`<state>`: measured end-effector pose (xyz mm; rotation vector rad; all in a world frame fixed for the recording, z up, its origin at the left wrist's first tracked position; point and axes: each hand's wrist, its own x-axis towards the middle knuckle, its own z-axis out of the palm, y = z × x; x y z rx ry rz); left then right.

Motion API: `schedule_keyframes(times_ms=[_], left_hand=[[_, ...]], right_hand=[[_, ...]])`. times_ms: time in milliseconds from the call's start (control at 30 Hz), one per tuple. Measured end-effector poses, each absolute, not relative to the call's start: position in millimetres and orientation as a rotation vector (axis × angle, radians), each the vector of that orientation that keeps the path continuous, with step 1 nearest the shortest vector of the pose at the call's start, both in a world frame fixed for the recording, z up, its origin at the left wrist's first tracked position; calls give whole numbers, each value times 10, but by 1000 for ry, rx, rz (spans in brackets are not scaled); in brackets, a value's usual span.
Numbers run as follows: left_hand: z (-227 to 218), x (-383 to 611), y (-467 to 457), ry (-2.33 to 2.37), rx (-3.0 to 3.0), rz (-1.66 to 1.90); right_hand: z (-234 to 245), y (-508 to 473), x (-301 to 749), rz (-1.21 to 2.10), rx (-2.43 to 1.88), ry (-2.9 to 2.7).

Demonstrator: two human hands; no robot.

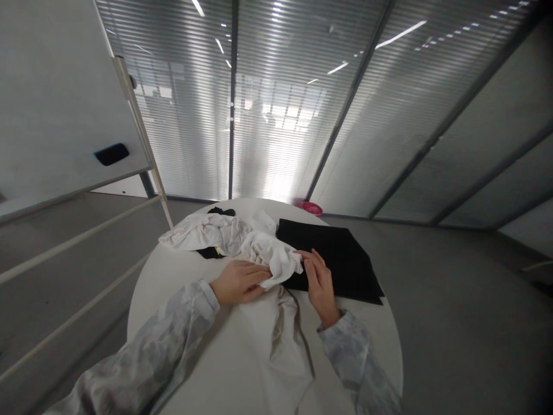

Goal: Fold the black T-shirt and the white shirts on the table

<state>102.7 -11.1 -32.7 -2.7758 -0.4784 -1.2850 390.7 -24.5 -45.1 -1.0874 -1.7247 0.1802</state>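
Touched bunched white cloth [276,257] over the round white table [162,282] with left hand [241,281], fingers together, and right hand [319,282], fingertips at its edge; could not tell if clamped.

A round white table [164,276] stands on a grey floor [453,305]. Beyond its far edge rises a glass partition [276,57] with horizontal blinds [194,132] and dark mullions [234,57], daylight glowing through; past its left edge stands a wheeled-style whiteboard [56,86].
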Motion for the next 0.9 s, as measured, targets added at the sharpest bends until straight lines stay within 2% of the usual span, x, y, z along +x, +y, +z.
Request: schedule_keyframes(times_ms=[333,533,767,900], left_hand=[[-310,1009,-129,-338,-2877,-1431],[-327,974,-27,-1007,-2567,-1659],[-401,921,119,-1586,-2720,-1271],[-455,916,154,-1664,-2862,-1225]], right_hand=[[-483,-184,3845,262,-983,-2083],[-430,-226,3827,213,-867,-1992],[-433,-241,3818,225,-801,-1969],[-403,-261,3807,319,-790,-2035]])
